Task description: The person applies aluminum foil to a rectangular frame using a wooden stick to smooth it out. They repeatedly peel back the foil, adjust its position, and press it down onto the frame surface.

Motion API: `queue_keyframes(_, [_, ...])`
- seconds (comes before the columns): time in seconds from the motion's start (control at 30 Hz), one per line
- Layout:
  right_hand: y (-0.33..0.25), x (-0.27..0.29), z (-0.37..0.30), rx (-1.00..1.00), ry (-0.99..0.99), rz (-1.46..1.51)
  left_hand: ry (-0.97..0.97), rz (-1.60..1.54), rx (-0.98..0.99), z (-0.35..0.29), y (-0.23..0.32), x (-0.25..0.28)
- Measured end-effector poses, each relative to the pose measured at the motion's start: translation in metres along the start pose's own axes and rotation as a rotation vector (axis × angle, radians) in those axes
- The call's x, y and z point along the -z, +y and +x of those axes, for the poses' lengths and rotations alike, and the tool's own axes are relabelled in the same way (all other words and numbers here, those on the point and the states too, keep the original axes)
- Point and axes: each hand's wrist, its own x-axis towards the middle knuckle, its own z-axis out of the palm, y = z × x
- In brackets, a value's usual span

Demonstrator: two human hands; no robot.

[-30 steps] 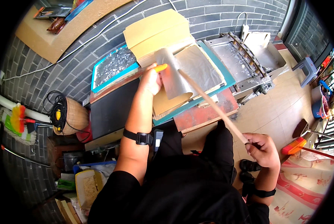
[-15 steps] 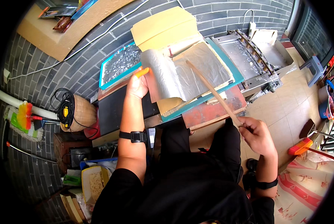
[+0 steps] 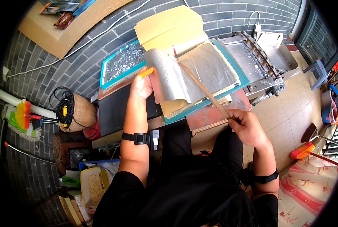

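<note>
My left hand (image 3: 141,86) is closed on the left edge of a curled silver foil sheet (image 3: 163,73), with an orange finger cover (image 3: 146,72) on one digit. Beneath and to the right of the curl lies a stack of silver foil and paper sheets (image 3: 216,68) on a teal board (image 3: 240,75). In my right hand (image 3: 248,128) is the near end of a thin wooden stick (image 3: 203,89). The stick slants across the stack, its far tip beside the curled sheet. Whether the tip touches the foil I cannot tell.
Behind the stack stands yellow card (image 3: 170,28). A blue-rimmed tray (image 3: 104,72) of silver scraps sits at the left, a metal device (image 3: 240,47) at the right. A basket with black cable (image 3: 82,113) is farther left; a grey stool (image 3: 317,73) stands on the floor.
My right hand has moved left and slightly away from me. The stick's tip has shifted left, closer to the curled sheet. My left hand keeps its hold.
</note>
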Motion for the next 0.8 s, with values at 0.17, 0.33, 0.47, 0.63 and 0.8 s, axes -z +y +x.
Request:
queue_keyframes(0.17, [-0.002, 0.000, 0.003, 0.031, -0.027, -0.053, -0.005, 0.001, -0.007, 0.003, 0.000, -0.004])
queue_keyframes(0.33, [0.002, -0.003, 0.009, 0.011, -0.042, -0.069, -0.022, 0.000, -0.016, 0.002, 0.000, -0.008])
queue_keyframes(0.47, [0.006, -0.006, 0.013, 0.018, -0.020, -0.036, -0.028, -0.009, -0.025, 0.003, 0.000, -0.005])
queue_keyframes(0.63, [0.010, -0.007, 0.008, 0.027, 0.017, 0.001, -0.063, -0.026, -0.034, -0.002, 0.007, 0.008])
queue_keyframes(0.8, [0.002, -0.005, 0.003, -0.031, 0.024, 0.053, -0.098, -0.056, -0.092, -0.016, 0.020, 0.029])
